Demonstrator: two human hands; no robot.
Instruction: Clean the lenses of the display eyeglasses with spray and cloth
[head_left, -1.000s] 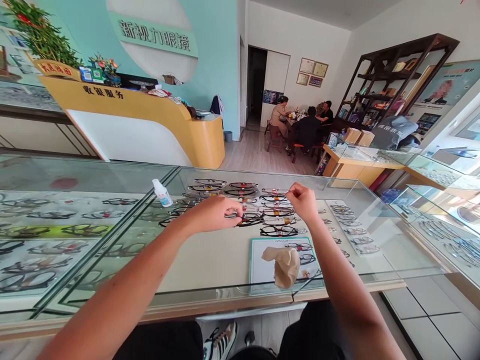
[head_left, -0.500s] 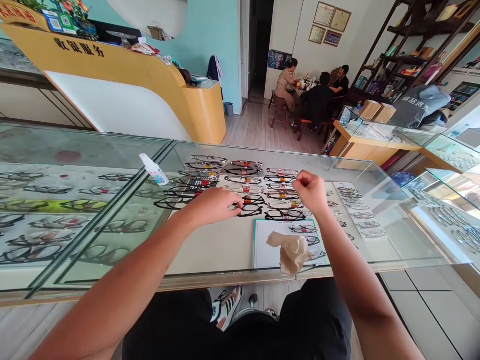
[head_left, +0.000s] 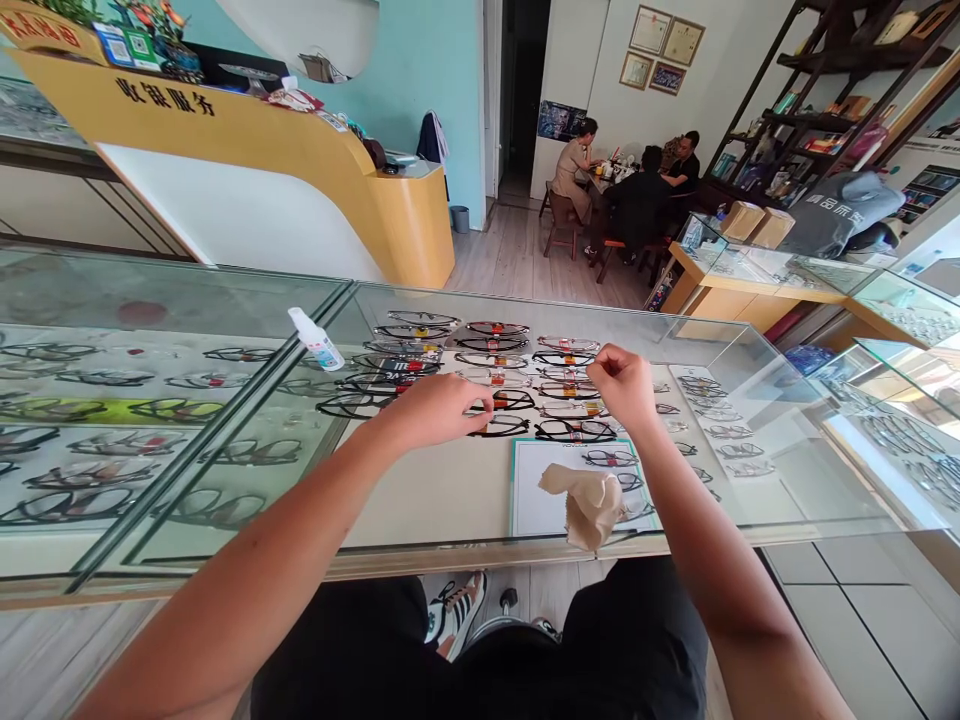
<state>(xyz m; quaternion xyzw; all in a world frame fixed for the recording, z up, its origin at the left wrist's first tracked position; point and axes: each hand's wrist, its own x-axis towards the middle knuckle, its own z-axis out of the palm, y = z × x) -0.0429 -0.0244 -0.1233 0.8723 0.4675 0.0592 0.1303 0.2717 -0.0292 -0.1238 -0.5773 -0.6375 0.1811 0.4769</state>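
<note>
Both my hands reach over a glass display counter (head_left: 420,540), above rows of eyeglass frames (head_left: 487,370). My left hand (head_left: 439,410) is closed in a pinch, its fingertips at a dark frame (head_left: 504,427) in the nearest row. My right hand (head_left: 624,385) is curled into a loose fist just above the frames on the right. What either hand grips is too thin to make out. A crumpled beige cloth (head_left: 589,500) lies on a white mat with a teal border (head_left: 536,490), close under my right forearm.
A small white spray bottle (head_left: 316,340) lies on the counter at the left. More glass cases with frames stand to the left (head_left: 112,430) and right (head_left: 892,420). Beyond are a yellow reception desk (head_left: 315,170), several seated people at a table (head_left: 637,190) and dark shelving (head_left: 817,90).
The view tilted down, then steadied. Both hands stayed closed over the frames; the left drifted slightly right, the right hardly moved.
</note>
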